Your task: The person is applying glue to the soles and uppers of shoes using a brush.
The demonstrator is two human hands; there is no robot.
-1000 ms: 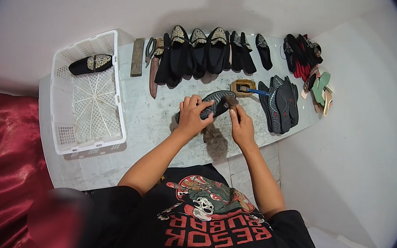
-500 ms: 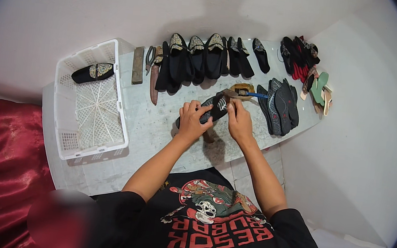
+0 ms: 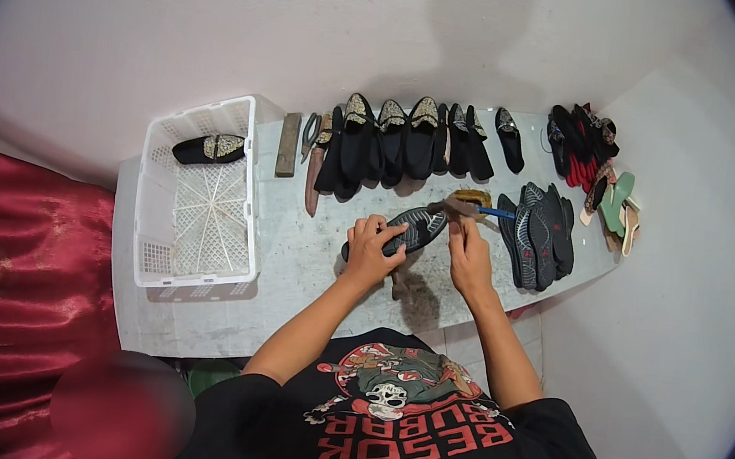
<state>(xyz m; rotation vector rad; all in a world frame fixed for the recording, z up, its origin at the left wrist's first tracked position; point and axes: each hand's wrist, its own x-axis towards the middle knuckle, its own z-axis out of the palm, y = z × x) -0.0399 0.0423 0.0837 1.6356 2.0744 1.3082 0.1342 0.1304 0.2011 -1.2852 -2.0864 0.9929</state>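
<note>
My left hand is closed round the heel half of a black shoe, lying with its grey-patterned sole up and its toe pointing to the far right. My right hand grips what looks like a hammer, its brownish head just beyond the shoe's toe. Most of its handle is hidden in my fist. A brown piece sticks out below the shoe; its kind cannot be made out. Just behind the hammer stands a yellowish container with a blue-handled brush across it.
Several black shoes with glittery uppers line the table's back. Dark soles are stacked on the right, near green and beige pieces. A white basket holding one shoe stands left, beside pliers and a block.
The whole view has shifted, so the table appears further right and lower. The hammer head has moved slightly off the sole's toe end. Both hands keep their grip.
</note>
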